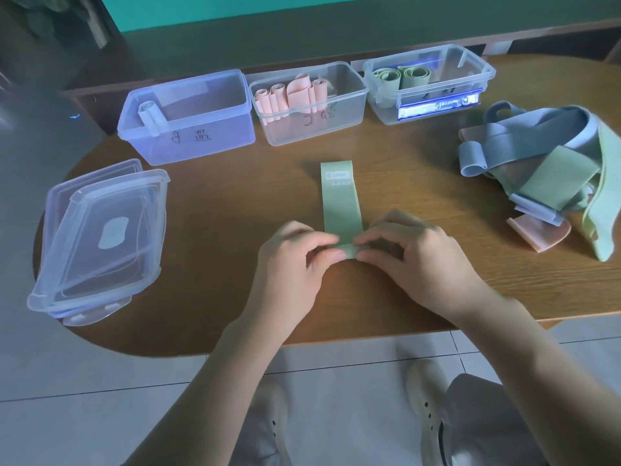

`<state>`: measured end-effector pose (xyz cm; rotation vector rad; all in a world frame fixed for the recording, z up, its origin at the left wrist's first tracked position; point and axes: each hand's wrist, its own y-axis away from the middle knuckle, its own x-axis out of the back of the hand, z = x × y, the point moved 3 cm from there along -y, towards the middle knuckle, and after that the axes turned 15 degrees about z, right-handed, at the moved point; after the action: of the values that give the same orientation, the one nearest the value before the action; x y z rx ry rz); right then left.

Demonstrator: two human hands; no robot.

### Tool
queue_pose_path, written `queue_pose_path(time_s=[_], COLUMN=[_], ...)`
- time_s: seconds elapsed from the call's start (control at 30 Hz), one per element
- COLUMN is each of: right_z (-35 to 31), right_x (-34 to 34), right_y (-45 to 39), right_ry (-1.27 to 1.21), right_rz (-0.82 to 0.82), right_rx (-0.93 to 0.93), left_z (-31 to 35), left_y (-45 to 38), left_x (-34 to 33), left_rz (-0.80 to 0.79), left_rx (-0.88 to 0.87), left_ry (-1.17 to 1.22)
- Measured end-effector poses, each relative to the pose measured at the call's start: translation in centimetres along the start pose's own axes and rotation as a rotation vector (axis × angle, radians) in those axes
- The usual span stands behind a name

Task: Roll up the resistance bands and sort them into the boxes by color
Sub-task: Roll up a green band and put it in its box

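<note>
At table's near edge, left hand [295,260], right hand [408,255] — both pinching green band [341,203], fingers curled.

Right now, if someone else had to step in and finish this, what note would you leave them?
Left hand and right hand: both pinch the near end of the green band, with the first turn started; the rest lies flat on the table.
Done: one blue roll in the left box, several pink rolls in the middle box, two green rolls in the right box.
Left: finish this roll and put it in the right box, then work through the loose pile of bands at the right. The lids are stacked at the left.
</note>
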<state>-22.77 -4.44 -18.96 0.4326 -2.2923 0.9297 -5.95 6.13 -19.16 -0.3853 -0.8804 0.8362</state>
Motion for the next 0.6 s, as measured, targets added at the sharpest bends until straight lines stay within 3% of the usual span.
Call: queue_pose_path(time_s=[0.1, 0.23, 0.37, 0.6], right_z=[0.1, 0.2, 0.3, 0.3], right_x=[-0.2, -0.3, -0.7, -0.8], right_y=[-0.3, -0.5, -0.4, -0.6], right_ry=[0.015, 0.031, -0.030, -0.054], right_rz=[0.002, 0.013, 0.076, 0.077], right_rx=[-0.021, -0.031, -0.026, -0.019], left_z=[0.3, 0.3, 0.2, -0.3], left_y=[0.0, -0.1, -0.3, -0.9], left_x=[0.0, -0.3, -0.3, -1.0], left_rz=[0.051, 0.002, -0.051, -0.014], left_rx=[-0.011, -0.053, 0.011, -0.033], left_ry=[0.031, 0.022, 0.027, -0.015])
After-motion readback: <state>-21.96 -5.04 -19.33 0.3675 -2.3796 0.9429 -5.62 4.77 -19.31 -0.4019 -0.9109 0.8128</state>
